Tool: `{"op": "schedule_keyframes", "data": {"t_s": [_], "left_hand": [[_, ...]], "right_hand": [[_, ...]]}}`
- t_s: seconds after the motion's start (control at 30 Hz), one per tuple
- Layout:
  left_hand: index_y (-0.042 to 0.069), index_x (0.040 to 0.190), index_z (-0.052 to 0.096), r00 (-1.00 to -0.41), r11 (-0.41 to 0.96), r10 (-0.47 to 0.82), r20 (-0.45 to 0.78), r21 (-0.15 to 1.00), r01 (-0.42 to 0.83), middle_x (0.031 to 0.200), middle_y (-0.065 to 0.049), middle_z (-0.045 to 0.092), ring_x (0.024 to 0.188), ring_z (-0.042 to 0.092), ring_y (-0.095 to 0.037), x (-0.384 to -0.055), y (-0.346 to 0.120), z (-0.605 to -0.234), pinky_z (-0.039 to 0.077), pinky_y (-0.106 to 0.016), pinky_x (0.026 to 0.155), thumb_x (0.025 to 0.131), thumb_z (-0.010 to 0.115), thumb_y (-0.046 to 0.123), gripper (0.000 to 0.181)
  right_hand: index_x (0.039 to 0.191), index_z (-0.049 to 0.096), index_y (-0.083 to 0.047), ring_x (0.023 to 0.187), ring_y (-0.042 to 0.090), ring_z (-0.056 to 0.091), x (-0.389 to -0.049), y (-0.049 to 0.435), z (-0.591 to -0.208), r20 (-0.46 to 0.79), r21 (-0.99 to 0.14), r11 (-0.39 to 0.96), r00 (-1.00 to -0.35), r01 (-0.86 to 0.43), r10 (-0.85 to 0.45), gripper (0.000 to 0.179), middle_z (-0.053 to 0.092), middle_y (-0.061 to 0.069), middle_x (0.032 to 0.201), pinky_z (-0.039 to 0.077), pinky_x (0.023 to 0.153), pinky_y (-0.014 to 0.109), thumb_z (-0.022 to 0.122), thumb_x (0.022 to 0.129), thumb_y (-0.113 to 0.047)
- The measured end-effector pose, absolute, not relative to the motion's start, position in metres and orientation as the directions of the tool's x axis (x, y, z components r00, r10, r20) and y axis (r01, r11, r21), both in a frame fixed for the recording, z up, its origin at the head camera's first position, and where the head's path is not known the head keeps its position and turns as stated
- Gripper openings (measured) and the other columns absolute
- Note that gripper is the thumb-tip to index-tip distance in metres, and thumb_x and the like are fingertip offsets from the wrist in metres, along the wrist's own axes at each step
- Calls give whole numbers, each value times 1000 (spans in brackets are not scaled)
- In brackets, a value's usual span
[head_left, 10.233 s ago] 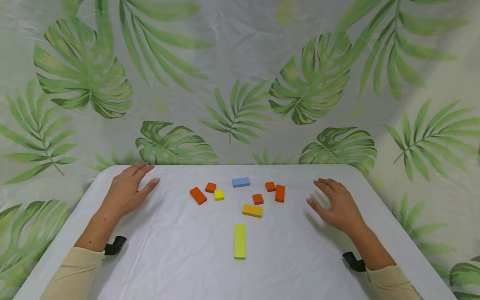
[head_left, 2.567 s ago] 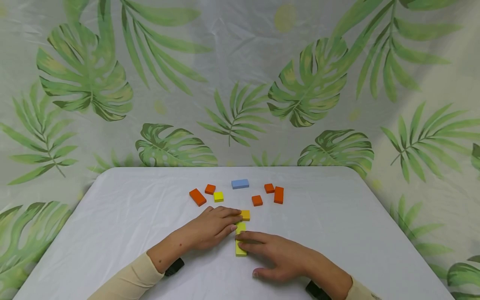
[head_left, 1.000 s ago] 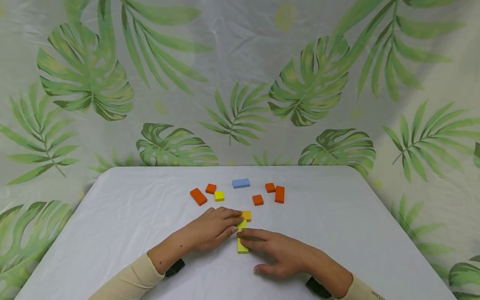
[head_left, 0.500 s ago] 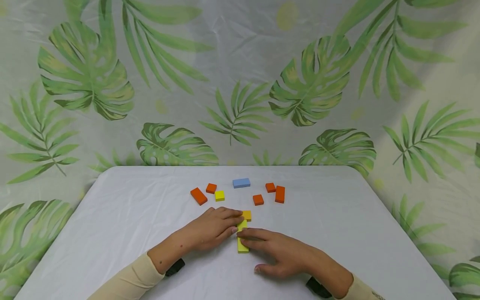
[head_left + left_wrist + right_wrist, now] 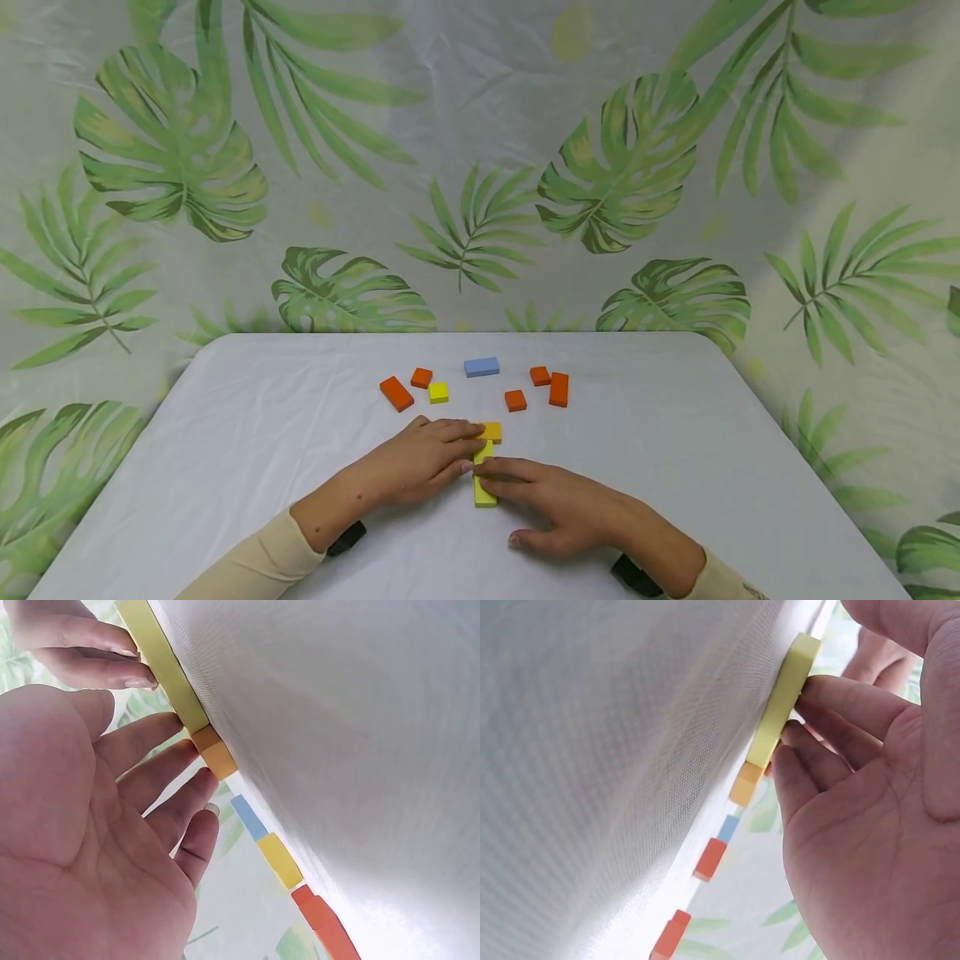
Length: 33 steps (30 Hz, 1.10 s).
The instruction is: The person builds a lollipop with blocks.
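A long light-yellow block (image 5: 485, 497) lies lengthwise at the middle of the table. Across its far end sits an amber block (image 5: 492, 432), its left part covered by my left hand (image 5: 408, 465). That hand's fingertips rest on the amber block, and its thumb tip is by the long block's left side. My right hand (image 5: 566, 504) lays its extended fingertips on the long block, thumb held apart over the cloth. In the left wrist view the long block (image 5: 169, 671) and the amber block (image 5: 216, 754) appear to meet end to side; the right wrist view agrees.
Beyond the hands lie a blue block (image 5: 482, 367), a small yellow block (image 5: 438, 392), a long orange block (image 5: 397, 393) at left, another orange block (image 5: 558, 390) at right, and small orange squares. A white cloth (image 5: 675, 433) covers the table; a leaf-print curtain hangs behind.
Since the oldest frame both hands have come in from the sides, and the amber block has shifted left and nearer, straightened against the long block. Over the last second the hands hardly move.
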<state>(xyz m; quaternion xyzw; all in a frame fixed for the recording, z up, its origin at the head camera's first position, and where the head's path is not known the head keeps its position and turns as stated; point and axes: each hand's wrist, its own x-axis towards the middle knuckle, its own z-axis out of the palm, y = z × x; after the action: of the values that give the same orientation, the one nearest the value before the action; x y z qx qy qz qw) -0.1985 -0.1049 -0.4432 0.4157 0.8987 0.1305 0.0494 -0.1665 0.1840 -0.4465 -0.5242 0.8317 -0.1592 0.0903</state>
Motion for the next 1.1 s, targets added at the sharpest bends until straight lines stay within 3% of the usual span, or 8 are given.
{"op": "schedule_keyframes", "data": {"t_s": [0.5, 1.1], "left_hand": [[20, 155, 58, -601, 577, 796, 71, 210, 789, 164, 2, 48, 153, 42, -18, -198, -107, -443, 43, -51, 111, 114, 47, 41, 47], [18, 153, 59, -604, 580, 794, 63, 216, 785, 164, 2, 47, 152, 42, -15, -197, -104, -444, 44, -45, 113, 113, 49, 43, 49]], "right_hand": [[162, 45, -10, 159, 16, 31, -164, 183, -446, 14, -339, 405, -435, -849, -900, 68, 27, -6, 174, 39, 121, 42, 68, 104, -37], [162, 47, -14, 156, 16, 36, -164, 184, -445, 0, -334, 417, -443, -845, -897, 65, 32, -4, 171, 40, 120, 41, 66, 105, -39]]}}
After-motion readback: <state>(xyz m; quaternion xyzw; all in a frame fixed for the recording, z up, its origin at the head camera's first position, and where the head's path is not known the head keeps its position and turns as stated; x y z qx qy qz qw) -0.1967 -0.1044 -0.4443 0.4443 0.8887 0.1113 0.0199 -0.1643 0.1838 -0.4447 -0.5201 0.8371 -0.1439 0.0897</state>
